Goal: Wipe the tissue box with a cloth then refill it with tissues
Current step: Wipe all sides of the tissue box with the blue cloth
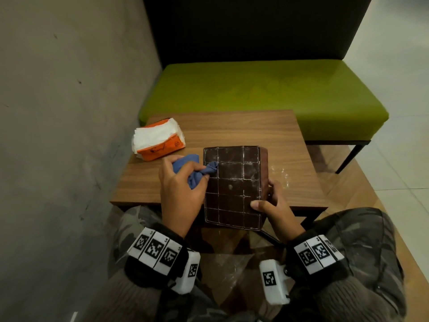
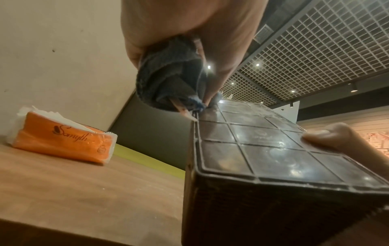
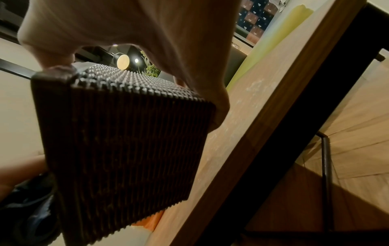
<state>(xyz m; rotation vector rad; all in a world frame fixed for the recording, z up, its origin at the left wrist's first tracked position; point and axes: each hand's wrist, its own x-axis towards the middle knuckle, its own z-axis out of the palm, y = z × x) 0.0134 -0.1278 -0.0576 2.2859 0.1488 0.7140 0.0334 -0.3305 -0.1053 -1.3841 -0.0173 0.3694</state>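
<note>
Right hand (image 1: 272,205): fingers clamping my dusty tissue box (image 1: 232,187) steady on the surface (image 1: 232,126); left hand (image 1: 178,184): fingers bunching blue cloth (image 1: 195,169) against its far-left grid for wiping; tissue pack (image 1: 159,141) waiting far left.

Dim, warm room; ceiling spots (image 2: 257,64) glare at two o'clock, wrist views blurred, edges bowed.
</note>
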